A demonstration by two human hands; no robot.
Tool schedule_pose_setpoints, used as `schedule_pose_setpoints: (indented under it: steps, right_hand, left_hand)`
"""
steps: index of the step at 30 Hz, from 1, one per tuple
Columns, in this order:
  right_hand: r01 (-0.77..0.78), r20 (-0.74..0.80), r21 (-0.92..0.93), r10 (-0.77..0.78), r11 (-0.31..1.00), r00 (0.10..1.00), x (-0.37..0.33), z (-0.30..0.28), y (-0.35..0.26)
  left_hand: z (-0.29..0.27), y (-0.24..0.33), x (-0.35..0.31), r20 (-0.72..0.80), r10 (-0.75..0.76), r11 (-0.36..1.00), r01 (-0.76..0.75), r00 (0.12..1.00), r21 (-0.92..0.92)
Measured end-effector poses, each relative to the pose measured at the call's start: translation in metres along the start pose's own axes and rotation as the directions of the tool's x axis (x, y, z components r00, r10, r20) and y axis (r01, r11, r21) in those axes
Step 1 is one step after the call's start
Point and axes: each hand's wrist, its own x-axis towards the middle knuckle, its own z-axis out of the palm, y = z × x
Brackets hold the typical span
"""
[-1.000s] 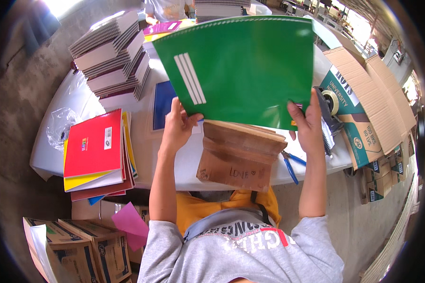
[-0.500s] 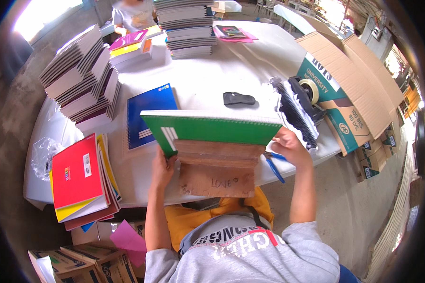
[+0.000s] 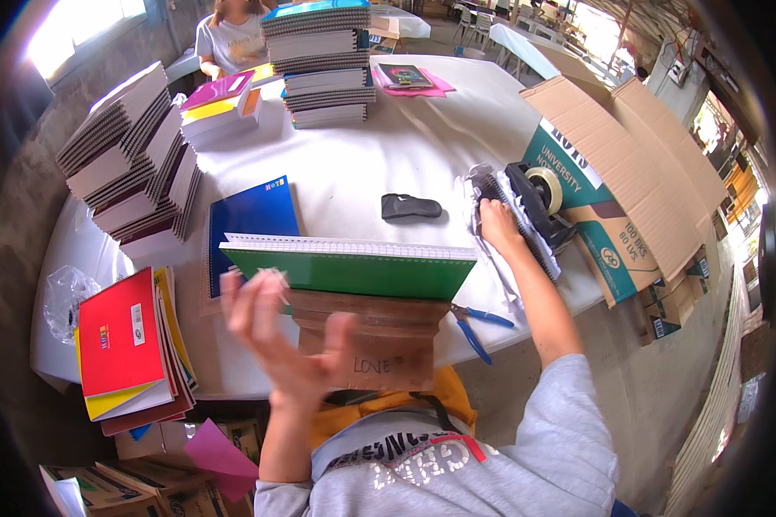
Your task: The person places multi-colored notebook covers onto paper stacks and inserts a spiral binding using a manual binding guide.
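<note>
A green-covered block of paper, with punched holes along its upper edge, stands in a brown holder in front of me. My left hand is raised before its left end, fingers spread and blurred, with nothing in it. Stretched out to the right, my right hand has its fingers drawn together at the black spiral binding coils, which lie on white wrapping. The fingertips are partly hidden there. Blue-handled pliers lie just right of the holder.
A tape dispenser and an open carton stand on the right. Beyond the green block lie a black object and a blue notebook. Notebook stacks rise at left, with red notebooks nearer. A person sits opposite.
Both hands have let go of the green block, which now sits lower in the holder. My right hand has moved forward to the coils; my left has opened and lifted away.
</note>
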Motion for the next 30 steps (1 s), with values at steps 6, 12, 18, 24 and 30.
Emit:
schedule_pose_setpoints:
  steps: [6,12,18,24,30]
  right_hand:
    - [-0.043,-0.332,0.109,0.077,0.993,0.940,-0.009,-0.084,0.021]
    - [0.333,-0.268,0.468,-0.227,0.819,0.936,-0.093,-0.206,-0.017]
    - [0.359,-0.277,0.739,-0.230,0.570,0.933,-0.136,-0.196,-0.039]
    - [0.494,-0.450,0.724,-0.213,0.482,0.867,-0.125,-0.182,-0.049]
    - [0.450,-0.366,0.840,-0.294,0.303,0.883,-0.125,-0.179,-0.049]
  left_hand:
    - [0.065,0.078,0.041,0.276,0.000,0.998,0.015,0.961,-0.053]
    - [0.076,0.069,0.028,0.244,0.021,0.999,-0.009,0.970,-0.051]
    - [0.088,0.070,0.033,0.224,0.033,0.999,-0.029,0.974,-0.018]
    - [0.085,0.070,0.034,0.203,0.044,0.998,-0.036,0.978,-0.042]
    - [0.082,0.068,0.034,0.237,0.033,0.997,-0.017,0.971,-0.071]
